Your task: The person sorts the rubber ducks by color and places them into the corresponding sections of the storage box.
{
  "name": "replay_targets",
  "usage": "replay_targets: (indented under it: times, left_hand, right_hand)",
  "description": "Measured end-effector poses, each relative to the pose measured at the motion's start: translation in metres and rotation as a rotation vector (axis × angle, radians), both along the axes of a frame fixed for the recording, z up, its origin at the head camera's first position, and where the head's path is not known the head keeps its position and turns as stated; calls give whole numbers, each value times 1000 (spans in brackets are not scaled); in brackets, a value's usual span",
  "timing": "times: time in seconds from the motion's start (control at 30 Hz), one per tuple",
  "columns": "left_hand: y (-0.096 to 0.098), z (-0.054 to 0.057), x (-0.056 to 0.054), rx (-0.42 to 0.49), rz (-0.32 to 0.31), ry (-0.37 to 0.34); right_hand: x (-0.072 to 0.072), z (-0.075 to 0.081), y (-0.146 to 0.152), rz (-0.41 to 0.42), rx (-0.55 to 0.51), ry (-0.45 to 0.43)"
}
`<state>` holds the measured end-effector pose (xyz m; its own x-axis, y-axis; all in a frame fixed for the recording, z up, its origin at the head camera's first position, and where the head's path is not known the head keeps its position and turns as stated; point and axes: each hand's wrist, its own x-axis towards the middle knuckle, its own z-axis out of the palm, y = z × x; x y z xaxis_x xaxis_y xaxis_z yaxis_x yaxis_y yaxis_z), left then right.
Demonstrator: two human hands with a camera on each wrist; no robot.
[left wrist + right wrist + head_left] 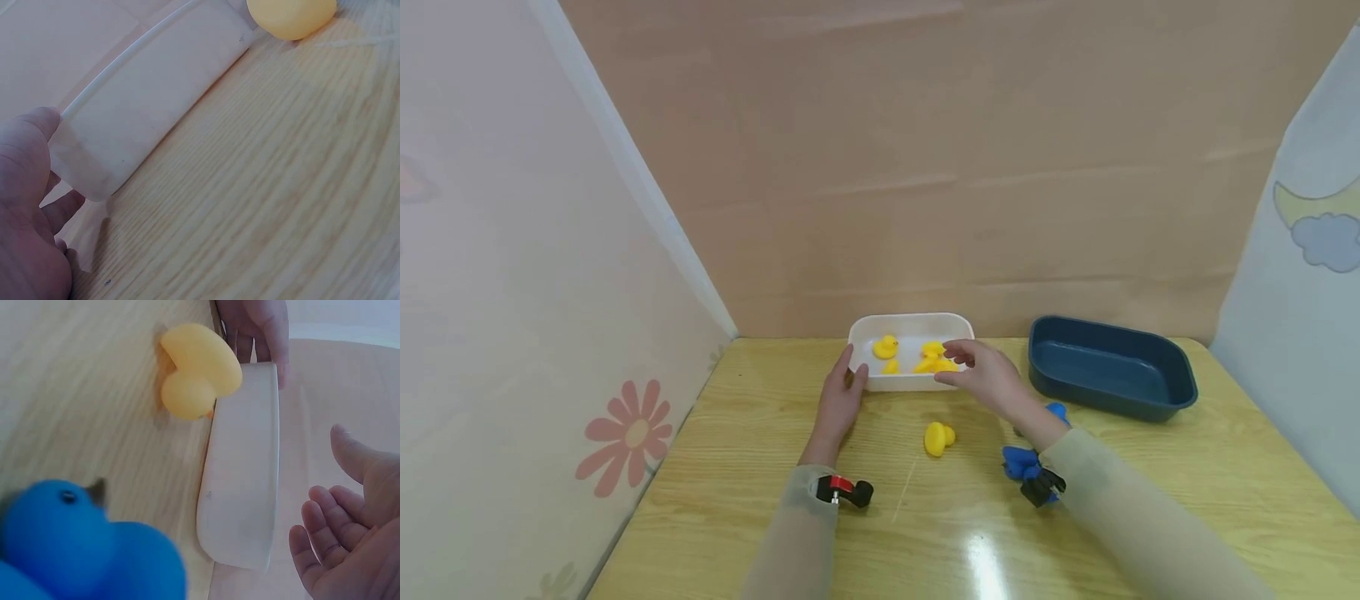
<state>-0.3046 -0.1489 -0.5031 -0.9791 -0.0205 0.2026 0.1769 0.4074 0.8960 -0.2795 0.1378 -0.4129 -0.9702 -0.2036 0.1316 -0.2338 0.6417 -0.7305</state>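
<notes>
At the back of the table stands a white plastic basin (895, 382) with several yellow rubber ducks (885, 348) inside. My left hand (840, 402) holds its near left corner, the thumb on the rim and the fingers around the side, as the left wrist view (25, 187) shows too. Over the basin's right end hovers my right hand (988, 379), fingers spread and slightly bent, with nothing between them. One more yellow duck (937, 438) lies tipped over on the wood in front of the basin. A blue duck (69, 544) sits under my right forearm, partly hidden by the wrist camera.
To the right of the basin is a dark blue bin (1120, 401) near the back wall. Another blue toy (1057, 411) shows behind my right wrist. Brown paper (865, 167) covers the wall behind, and pale patterned panels (535, 292) flank the table.
</notes>
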Motion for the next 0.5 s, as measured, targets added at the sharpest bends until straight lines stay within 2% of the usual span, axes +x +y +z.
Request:
replay_targets:
  times: [0.23, 0.5]
  left_hand:
    - [-1, 1, -1, -10, -8, 0]
    - [-1, 1, -1, 9, -11, -2]
  right_hand:
    - [13, -9, 2, 3, -19, -14]
    - [24, -20, 0, 66, -55, -31]
